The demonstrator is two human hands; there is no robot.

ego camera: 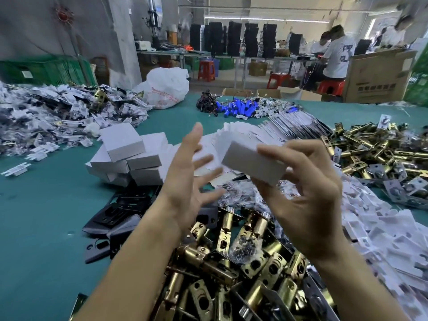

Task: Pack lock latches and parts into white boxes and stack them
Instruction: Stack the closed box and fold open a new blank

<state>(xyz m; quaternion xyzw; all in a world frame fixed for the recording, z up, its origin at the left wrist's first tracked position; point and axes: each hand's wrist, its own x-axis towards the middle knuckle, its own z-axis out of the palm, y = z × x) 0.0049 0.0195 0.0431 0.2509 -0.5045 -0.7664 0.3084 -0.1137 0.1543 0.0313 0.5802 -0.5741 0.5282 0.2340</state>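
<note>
Grip of the right hand [308, 195] pinches a white box [252, 164] by one end above the brass latches [231, 262], left hand [187, 174] spread empty beside it; thin card likely dents (weighty if loaded), so support long edges.

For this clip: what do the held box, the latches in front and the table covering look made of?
The white box in the right hand: likely thin cardboard, matte, with crisp folded edges. The latches: metal, brass-coloured, with shiny glints; plating cannot be told. The table covering: teal, matte and even, perhaps felt or rubber mat; unclear.
</note>
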